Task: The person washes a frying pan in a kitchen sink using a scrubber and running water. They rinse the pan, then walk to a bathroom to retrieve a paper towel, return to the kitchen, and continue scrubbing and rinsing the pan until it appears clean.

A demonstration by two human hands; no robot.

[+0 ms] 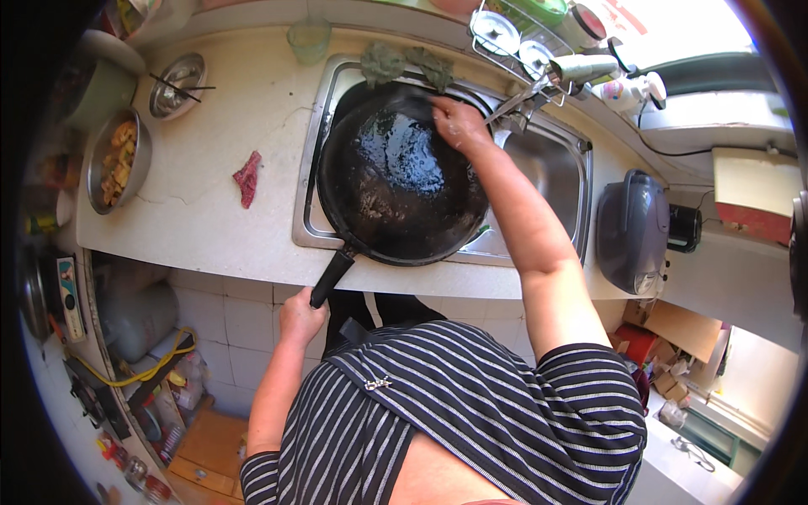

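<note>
A large black wok (404, 214) rests over the left basin of the steel double sink (311, 218). Wet, shiny patches cover its dark surface. My left hand (303, 319) is closed around its black handle (331, 278), which juts out past the counter's front edge. At the far right part of the wok is my right hand (459, 124), wet with bits of suds. Its fingers are bent toward the surface beside a dark blur, and whether they hold something is unclear. The metal faucet (519, 117) is just right of that hand.
Two crumpled green cloths (404, 65) lie behind the wok. On the left counter are a red cloth scrap (247, 178), a steel bowl with chopsticks (178, 85), a bowl of food (120, 161) and a green cup (308, 39). A rice cooker (633, 230) stands right of the sink.
</note>
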